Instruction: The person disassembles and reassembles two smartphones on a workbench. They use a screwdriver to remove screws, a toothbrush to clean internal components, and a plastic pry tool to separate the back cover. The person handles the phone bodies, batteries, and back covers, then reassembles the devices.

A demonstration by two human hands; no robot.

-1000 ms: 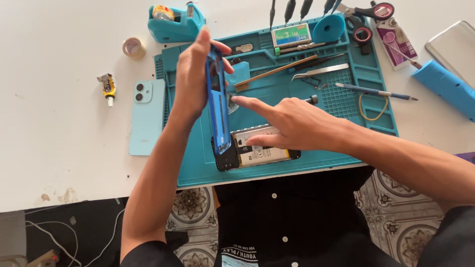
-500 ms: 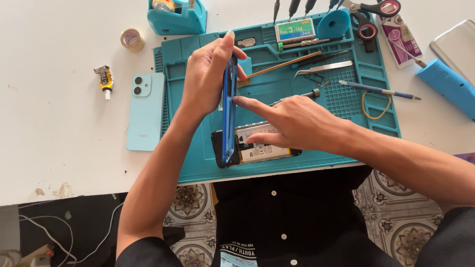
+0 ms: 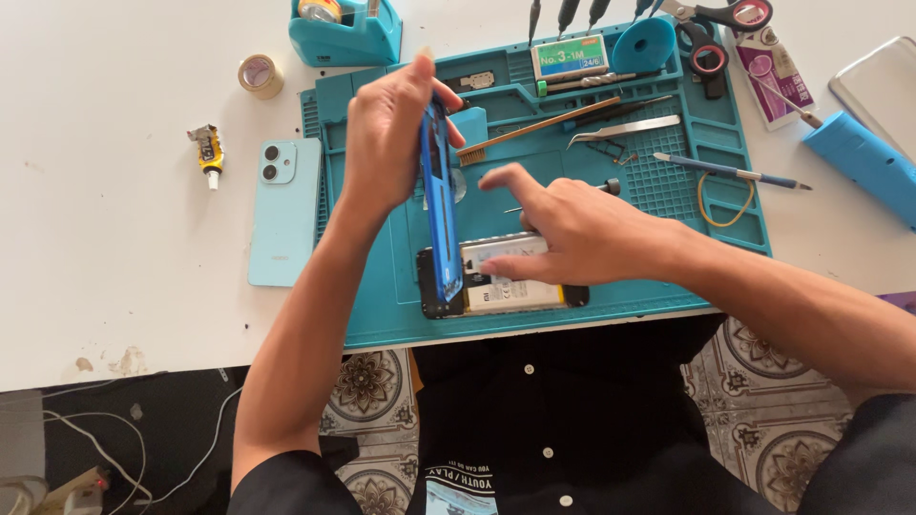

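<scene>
At the centre of the frame we see the left hand (image 3: 386, 133) closed around the top edge of a thin blue phone panel (image 3: 442, 215), fingers curled over it and thumb behind. The panel stands on its long edge, tilted nearly upright, glossy and flat. Its lower end meets the opened phone body (image 3: 506, 278), which lies flat near the bottom edge of the teal silicone mat (image 3: 382, 305).

The right hand (image 3: 572, 229) rests palm down on the phone body, fingers spread loosely and holding nothing, the forefinger stretched toward the panel. Under it we make out a pale rectangular battery with a yellow strip along one end.

The mat is matte and rubbery, moulded into shallow trays and a gridded patch. In the upper centre lie a wooden-handled brush (image 3: 534, 129) and shiny steel tweezers (image 3: 625, 129). To the right sit a slim blue pen (image 3: 730, 172) and a yellow rubber band (image 3: 722, 195) looped in an oval.

Left of the mat, on the smooth white table (image 3: 114, 248), lies a pale blue phone back cover (image 3: 283, 212) with rounded corners and two lens rings. Near it lies a small yellow glue tube (image 3: 207, 151), and a tape roll (image 3: 260, 74) sits toward the upper left. A teal tape dispenser (image 3: 348, 33) stands at the top edge.
</scene>
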